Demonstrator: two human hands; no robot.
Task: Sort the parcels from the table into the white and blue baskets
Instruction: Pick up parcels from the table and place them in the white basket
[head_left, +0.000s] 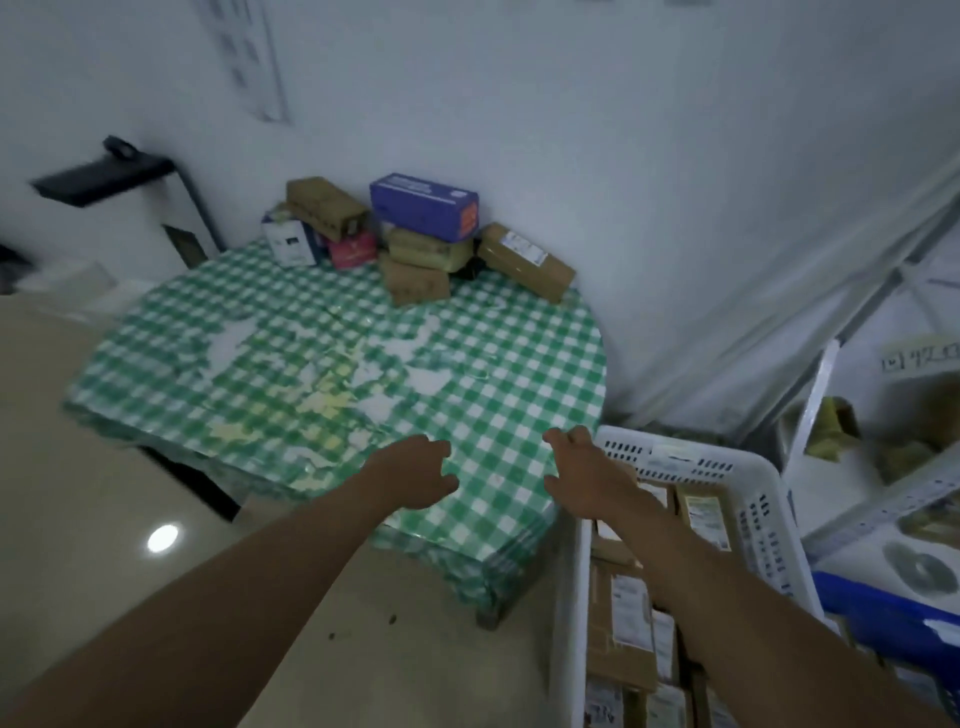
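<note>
Several parcels are piled at the far edge of the table (493, 364), against the wall: a blue box (423, 205) on top, brown cartons (524, 262) around it, a pink box (353, 249) and a white box (288, 241) to the left. My left hand (415, 473) hovers over the table's near part, fingers loosely curled, holding nothing. Over the table's near right corner my right hand (587, 478) is empty too, beside the white basket (727, 467), which holds several brown parcels. A blue basket (883, 608) shows behind it at the right.
The table wears a green-and-white checked cloth with worn patches. A black shelf (98, 176) juts from the wall at the left. Metal shelving (883, 415) with boxes stands at the right. Beige floor (130, 493) lies to the left and in front.
</note>
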